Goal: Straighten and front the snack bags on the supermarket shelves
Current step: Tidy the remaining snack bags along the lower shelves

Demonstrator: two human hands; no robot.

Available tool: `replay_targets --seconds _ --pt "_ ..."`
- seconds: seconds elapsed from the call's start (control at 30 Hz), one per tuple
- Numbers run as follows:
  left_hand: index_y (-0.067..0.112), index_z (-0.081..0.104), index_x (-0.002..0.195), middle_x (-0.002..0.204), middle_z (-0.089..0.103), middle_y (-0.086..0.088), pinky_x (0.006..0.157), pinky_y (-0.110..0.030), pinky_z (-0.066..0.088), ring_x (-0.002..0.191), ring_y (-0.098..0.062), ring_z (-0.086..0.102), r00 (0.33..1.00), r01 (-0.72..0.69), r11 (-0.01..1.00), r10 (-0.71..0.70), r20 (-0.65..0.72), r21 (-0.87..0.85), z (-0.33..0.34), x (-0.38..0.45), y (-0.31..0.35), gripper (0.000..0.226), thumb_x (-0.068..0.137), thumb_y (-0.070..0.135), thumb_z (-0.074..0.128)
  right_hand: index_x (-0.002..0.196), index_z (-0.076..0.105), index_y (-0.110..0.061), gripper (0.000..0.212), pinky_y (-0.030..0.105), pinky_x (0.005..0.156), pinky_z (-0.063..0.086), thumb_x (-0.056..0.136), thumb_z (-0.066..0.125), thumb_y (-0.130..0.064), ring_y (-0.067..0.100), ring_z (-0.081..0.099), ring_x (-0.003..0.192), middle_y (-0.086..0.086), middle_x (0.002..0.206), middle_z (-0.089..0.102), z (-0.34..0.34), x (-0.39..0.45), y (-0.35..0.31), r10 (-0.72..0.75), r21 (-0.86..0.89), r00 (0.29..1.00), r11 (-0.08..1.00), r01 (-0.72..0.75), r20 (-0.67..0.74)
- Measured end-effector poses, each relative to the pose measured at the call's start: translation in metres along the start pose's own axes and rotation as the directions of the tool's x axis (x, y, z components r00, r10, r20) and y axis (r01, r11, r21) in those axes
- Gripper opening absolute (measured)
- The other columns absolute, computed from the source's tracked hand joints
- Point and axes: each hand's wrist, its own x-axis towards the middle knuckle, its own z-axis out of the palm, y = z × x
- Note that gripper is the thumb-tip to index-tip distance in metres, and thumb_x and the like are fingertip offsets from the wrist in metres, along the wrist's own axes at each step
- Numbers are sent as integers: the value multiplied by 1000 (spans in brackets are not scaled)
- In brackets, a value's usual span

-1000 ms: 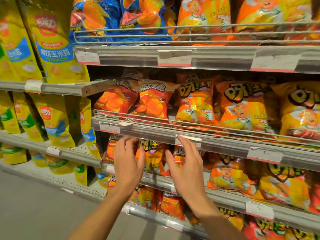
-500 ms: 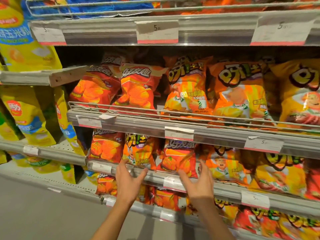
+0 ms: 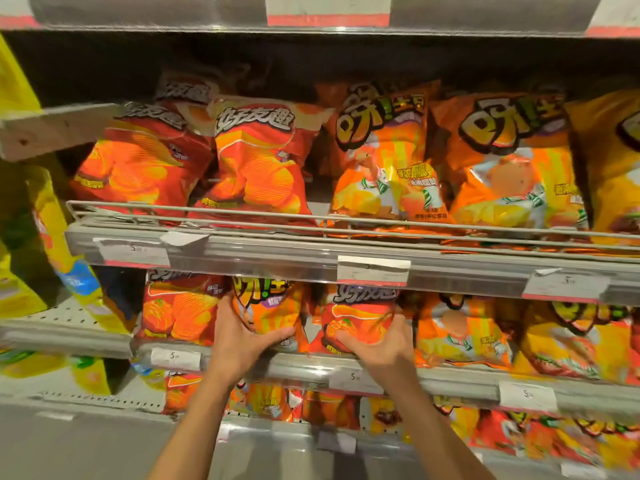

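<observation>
Far left it's all yellow bags (image 3: 65,258) in the next bay, too blurry to read, so skip those.

Your left hand (image 3: 242,344) is on the lower shelf (image 3: 311,370), fingers and thumb curled round the bottom of the orange bag (image 3: 266,308). That grip is closed on the bag, thumb across its front. Its top shows big yellow bubble letters, partly hidden under the shelf edge above, so I can't read them in full. Left of it sits a red bag (image 3: 178,311) you aren't touching.

Your right hand (image 3: 379,344) does the same on the next red bag (image 3: 360,315), fingers wrapped round its lower corner, grip clenched on it. The white lettering on top reads 好友趣. My guess is you hold both low because the bottoms have slid back or sideways, and pulling the base to the lip is what makes a bag stand square and face out. Both sit at the shelf front, just behind the price strip.

The price tags (image 3: 374,271) along the rails show a "5" and not much else. On the upper shelf (image 3: 242,249) two red 好友趣 bags lean left of the orange ones with the cartoon figure, held in by the wire rail (image 3: 194,212). Those look a bit slumped too, so probably next on your list.
</observation>
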Motion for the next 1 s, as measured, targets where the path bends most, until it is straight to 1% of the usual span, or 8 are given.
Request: replay_targets --seconds 0.17,0.33,0.53,0.63,0.7,0.83,0.93,1.0 --pt "8 26 145 140 45 -12 110 -48 40 130 -29 44 999 18 999 -20 -40 -31 6 0 4 131 40 52 91 109 49 -8 73 50 96 43 68 87 -55 28 54 104 -1 100 50 -3 -2 -10 -13 1 997 1000 13 -74" --pt "15 27 143 137 47 -10 108 -49 41 128 -28 46 998 33 994 -37 -42 -104 12 -6 16 126 41 57 88 133 43 -5 91 52 107 40 70 85 -56 32 50 124 10 126 54 -21 -3 -19 55 -87 988 994 -68 -142" --pt "10 30 142 136 48 -11 107 -51 42 127 -29 46 995 17 998 -23 -98 -58 22 -16 35 125 42 60 87 156 22 -21 115 55 118 32 67 86 -57 31 38 143 5 155 41 -56 -25 3 76 36 991 997 -72 -112" --pt "9 29 141 135 50 -12 106 -51 42 126 -32 48 993 41 996 -49 -105 -75 40 -28 46 125 43 62 85 149 31 -28 106 56 111 41 65 90 -49 32 50 131 4 142 54 -78 -43 19 78 132 993 989 -65 -94" --pt "6 29 142 135 49 -14 106 -53 41 128 -34 46 993 53 997 -59 -106 -63 58 -39 53 126 45 62 87 142 44 -20 97 55 103 47 62 94 -43 30 57 121 4 128 61 -91 -58 32 46 153 993 988 -28 -112" --pt "5 34 139 134 50 -14 103 -54 41 127 -34 44 993 19 1000 -18 -113 12 96 -57 65 119 49 59 90 122 59 -21 89 39 83 54 50 80 -69 8 64 97 -11 110 64 -110 -84 58 61 226 989 974 -29 -133" --pt "8 35 139 131 50 -11 103 -48 41 125 -31 43 996 -13 999 17 -91 44 121 -66 69 116 51 59 89 96 61 -39 60 31 76 48 48 97 -45 -6 58 88 -20 100 64 -120 -91 74 95 293 973 956 -30 -209" --pt "8 34 140 132 48 -11 104 -46 40 126 -31 42 996 -28 999 32 -83 43 132 -68 72 115 53 59 88 91 63 -53 64 34 79 49 44 102 -33 -3 61 90 -22 92 67 -124 -94 82 98 290 968 957 -28 -230"
